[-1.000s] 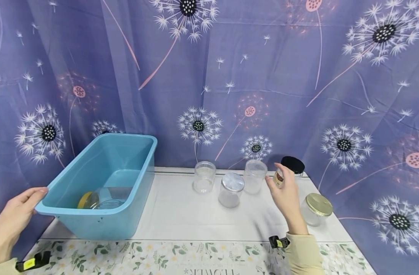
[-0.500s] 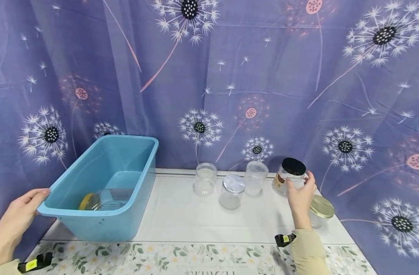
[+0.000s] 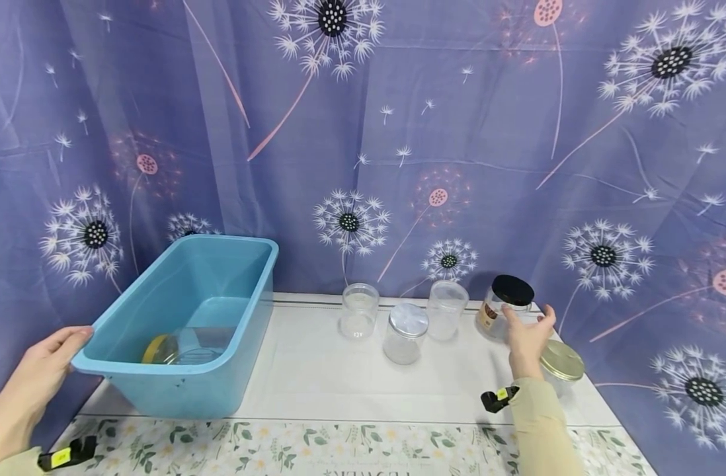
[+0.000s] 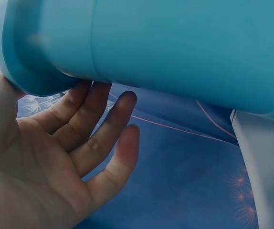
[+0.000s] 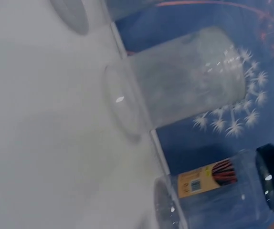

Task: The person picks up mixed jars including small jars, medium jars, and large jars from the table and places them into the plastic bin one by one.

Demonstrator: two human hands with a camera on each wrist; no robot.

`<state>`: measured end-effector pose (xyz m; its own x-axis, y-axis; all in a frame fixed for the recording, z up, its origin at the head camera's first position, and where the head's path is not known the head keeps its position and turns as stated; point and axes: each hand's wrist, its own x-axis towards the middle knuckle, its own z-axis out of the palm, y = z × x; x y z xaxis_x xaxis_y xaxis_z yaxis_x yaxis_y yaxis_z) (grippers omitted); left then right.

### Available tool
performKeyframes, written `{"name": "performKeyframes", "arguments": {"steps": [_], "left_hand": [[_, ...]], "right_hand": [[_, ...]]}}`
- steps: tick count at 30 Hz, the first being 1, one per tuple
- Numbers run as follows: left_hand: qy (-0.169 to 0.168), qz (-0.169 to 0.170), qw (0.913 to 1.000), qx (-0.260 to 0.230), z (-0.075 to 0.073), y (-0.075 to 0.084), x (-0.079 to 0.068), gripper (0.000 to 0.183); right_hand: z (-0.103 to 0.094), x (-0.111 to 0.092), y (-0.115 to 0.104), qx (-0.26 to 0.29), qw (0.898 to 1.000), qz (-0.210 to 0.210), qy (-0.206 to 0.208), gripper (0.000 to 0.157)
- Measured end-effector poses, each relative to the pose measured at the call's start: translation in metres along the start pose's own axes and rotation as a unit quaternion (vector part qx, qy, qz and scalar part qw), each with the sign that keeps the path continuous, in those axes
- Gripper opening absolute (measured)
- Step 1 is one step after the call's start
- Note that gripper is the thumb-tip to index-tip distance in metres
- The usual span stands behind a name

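At the left, my left hand [image 3: 50,363] pinches the near corner rim of a blue plastic tub [image 3: 166,393]. In the left wrist view its fingers [image 4: 96,143] lie loosely bent under the rim, and the thumb is mostly hidden. My right hand [image 3: 526,344] is beside a clear jar with a black lid [image 3: 512,290], thumb near the front and fingers spread at the right side. Its grip is not closed. The right wrist view shows that jar's label [image 5: 206,177] at lower right. A gold-lidded jar [image 3: 561,360] stands just right of my right wrist.
A clear jar [image 3: 359,317], a silver-lidded jar [image 3: 406,340] and a frosted jar [image 3: 446,314] stand mid-table. Inside the tub lies a yellow-lidded jar [image 3: 157,349] with other clear plastic. A patterned curtain [image 3: 375,132] hangs behind the white table [image 3: 315,370].
My right hand has moved rightward, from the black-lidded jar's left side round to its front and right. The jar stays in place. My left hand keeps its place on the tub.
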<state>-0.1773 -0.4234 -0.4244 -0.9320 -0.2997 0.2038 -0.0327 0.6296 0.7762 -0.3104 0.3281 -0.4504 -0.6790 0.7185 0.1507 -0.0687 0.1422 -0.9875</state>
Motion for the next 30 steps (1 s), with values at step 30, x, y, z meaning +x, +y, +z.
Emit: {"name": "performKeyframes", "arguments": {"steps": [30], "left_hand": [[-0.011,-0.002,0.9999,0.001,-0.001,-0.002,0.002,0.057]], "right_hand": [[0.010,0.028,0.046,-0.043,0.996,0.005,-0.082,0.105]]}}
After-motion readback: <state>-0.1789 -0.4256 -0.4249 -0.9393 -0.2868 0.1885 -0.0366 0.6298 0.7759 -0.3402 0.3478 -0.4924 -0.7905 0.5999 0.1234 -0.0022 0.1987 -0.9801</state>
